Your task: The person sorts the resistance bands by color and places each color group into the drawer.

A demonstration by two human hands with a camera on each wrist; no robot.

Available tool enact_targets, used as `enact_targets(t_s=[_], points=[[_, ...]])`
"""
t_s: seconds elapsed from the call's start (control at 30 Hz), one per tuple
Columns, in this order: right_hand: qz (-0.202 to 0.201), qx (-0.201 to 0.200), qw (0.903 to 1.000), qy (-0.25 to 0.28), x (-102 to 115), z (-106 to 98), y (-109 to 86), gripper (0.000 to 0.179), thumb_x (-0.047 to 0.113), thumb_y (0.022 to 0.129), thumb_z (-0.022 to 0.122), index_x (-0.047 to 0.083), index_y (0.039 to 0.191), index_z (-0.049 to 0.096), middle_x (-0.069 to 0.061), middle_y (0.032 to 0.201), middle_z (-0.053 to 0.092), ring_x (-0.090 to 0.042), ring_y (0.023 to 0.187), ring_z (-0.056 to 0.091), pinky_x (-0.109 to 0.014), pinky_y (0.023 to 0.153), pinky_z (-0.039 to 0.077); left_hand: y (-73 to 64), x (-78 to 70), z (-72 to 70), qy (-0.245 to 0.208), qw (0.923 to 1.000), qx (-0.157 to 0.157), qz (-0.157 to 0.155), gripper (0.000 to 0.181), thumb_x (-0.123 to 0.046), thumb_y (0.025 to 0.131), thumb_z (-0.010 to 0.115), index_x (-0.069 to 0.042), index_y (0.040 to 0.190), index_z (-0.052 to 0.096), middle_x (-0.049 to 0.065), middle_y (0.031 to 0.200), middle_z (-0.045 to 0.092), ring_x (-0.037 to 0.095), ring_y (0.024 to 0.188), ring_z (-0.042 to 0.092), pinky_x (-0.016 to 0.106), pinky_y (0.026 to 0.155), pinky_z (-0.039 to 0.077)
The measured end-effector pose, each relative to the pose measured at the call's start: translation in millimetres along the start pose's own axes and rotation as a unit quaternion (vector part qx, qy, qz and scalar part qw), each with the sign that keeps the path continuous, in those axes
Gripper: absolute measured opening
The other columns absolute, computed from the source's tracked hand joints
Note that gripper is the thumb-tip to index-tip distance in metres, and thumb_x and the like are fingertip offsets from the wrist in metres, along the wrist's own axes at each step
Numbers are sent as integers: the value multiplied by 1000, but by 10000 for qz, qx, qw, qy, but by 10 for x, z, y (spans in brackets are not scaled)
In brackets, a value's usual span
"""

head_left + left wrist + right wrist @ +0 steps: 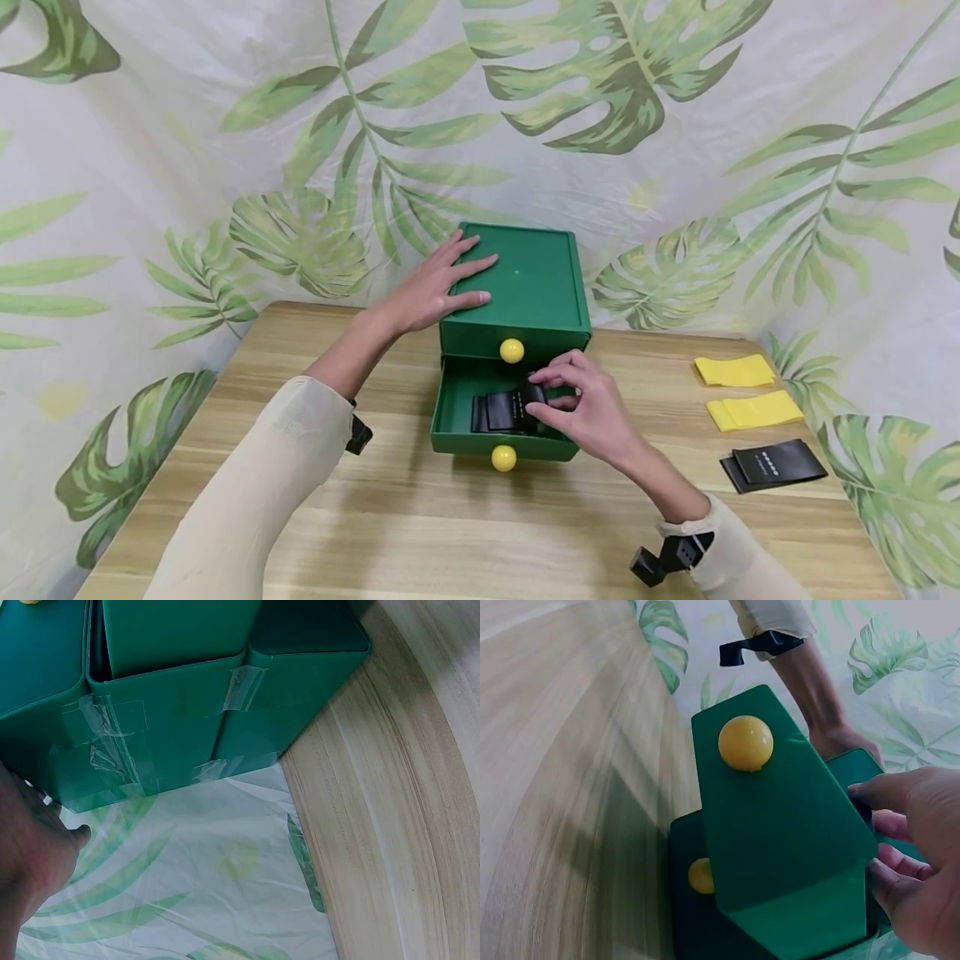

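A green drawer box (517,275) with yellow ball knobs stands on the table, one drawer (442,408) pulled out. My left hand (431,292) rests on the top's left edge with fingers spread; the left wrist view shows part of this hand (37,847) beside the box's taped side. Inside the drawer lies a folded flat black band (491,412), like a resistance loop band, with small white print. My right hand (588,404) reaches over the drawer's right wall and pinches a black band at its right end. In the right wrist view, the drawer front (787,825) hides most of the band.
On the table's right side lie two folded yellow bands (735,371) and a folded black band (776,465). Below the pulled-out drawer, another yellow knob (701,876) shows in the right wrist view. A leaf-patterned cloth (420,108) hangs close behind the box.
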State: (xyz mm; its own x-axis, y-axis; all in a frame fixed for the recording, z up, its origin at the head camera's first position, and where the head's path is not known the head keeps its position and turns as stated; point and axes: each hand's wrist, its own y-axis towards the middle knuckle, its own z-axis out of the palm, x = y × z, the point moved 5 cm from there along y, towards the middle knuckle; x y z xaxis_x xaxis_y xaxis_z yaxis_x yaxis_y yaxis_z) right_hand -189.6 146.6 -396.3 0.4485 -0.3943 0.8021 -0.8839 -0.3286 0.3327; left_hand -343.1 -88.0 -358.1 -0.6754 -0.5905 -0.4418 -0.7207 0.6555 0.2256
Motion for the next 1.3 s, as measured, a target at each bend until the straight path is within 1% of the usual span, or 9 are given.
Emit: enact_targets(t_s=[0.13, 0.23, 0.37, 0.5, 0.7, 0.9, 1.0, 1.17, 1.3], points=[[-35, 14, 9998, -211, -25, -8, -1, 31, 3, 84, 90, -1, 112, 79, -8, 109, 63, -25, 98, 71, -28, 76, 63, -10, -6, -9, -33, 10000, -40, 31, 68, -53, 108, 54, -23, 167, 37, 12, 178, 13, 34, 165, -5, 62, 129, 7], [-155, 31, 9983, -562, -38, -6, -4, 31, 3, 83, 90, -1, 112, 79, -7, 106, 65, -22, 94, 70, -25, 75, 62, -13, -10, -10, -45, 10000, -35, 24, 69, -53, 108, 54, -23, 167, 37, 12, 178, 13, 33, 165, -5, 62, 129, 7], [-399, 78, 9923, -1166, -51, 4, -6, 31, 6, 84, 91, 0, 111, 79, -4, 101, 67, -19, 88, 70, -22, 73, 61, -5, -10, -10, -42, 10000, -48, 22, 69, -55, 108, 54, -23, 167, 37, 11, 178, 13, 33, 165, -5, 61, 129, 7], [-624, 145, 9865, -1506, -18, 5, -10, 32, 11, 84, 91, 1, 112, 79, -4, 101, 67, -16, 84, 71, -24, 74, 61, 5, -15, -11, -19, 10000, -59, 44, 69, -55, 108, 53, -23, 167, 38, 12, 177, 14, 33, 165, -4, 61, 129, 7], [-980, 43, 9726, -2107, 22, -32, -29, 25, 14, 88, 89, 4, 109, 80, -5, 102, 70, -19, 87, 71, -34, 74, 61, 5, -5, -5, -39, 10000, -55, 38, 69, -56, 108, 52, -23, 167, 37, 12, 178, 14, 33, 165, -5, 61, 129, 8], [-1287, -107, 9572, -2589, 25, -87, -55, 21, 10, 85, 91, 4, 101, 80, -5, 98, 72, -21, 90, 69, -38, 79, 60, 9, -10, -15, -28, 10000, -38, 60, 70, -58, 108, 51, -23, 167, 37, 12, 177, 14, 33, 165, -5, 61, 129, 8], [-1275, -212, 9574, -2582, 4, -130, -65, 22, 9, 83, 92, 4, 102, 80, -5, 100, 72, -21, 93, 69, -40, 81, 61, 12, -18, -24, -49, 10000, -50, 39, 68, -53, 108, 54, -22, 167, 38, 12, 177, 14, 34, 165, -4, 61, 129, 7], [-1103, -273, 9648, -2371, -18, -227, -83, 25, 9, 82, 93, 4, 104, 80, -5, 103, 72, -21, 95, 69, -41, 82, 62, 9, -27, -26, -53, 10000, -32, 4, 67, -50, 108, 56, -23, 167, 38, 11, 178, 13, 33, 165, -5, 60, 129, 6], [-995, -351, 9695, -2212, -47, -332, -104, 27, 7, 81, 93, 4, 104, 80, -5, 102, 73, -20, 92, 70, -40, 78, 62, 7, -19, -12, -36, 10000, 6, 5, 68, -52, 108, 55, -24, 167, 37, 11, 178, 13, 33, 165, -5, 60, 129, 6]])
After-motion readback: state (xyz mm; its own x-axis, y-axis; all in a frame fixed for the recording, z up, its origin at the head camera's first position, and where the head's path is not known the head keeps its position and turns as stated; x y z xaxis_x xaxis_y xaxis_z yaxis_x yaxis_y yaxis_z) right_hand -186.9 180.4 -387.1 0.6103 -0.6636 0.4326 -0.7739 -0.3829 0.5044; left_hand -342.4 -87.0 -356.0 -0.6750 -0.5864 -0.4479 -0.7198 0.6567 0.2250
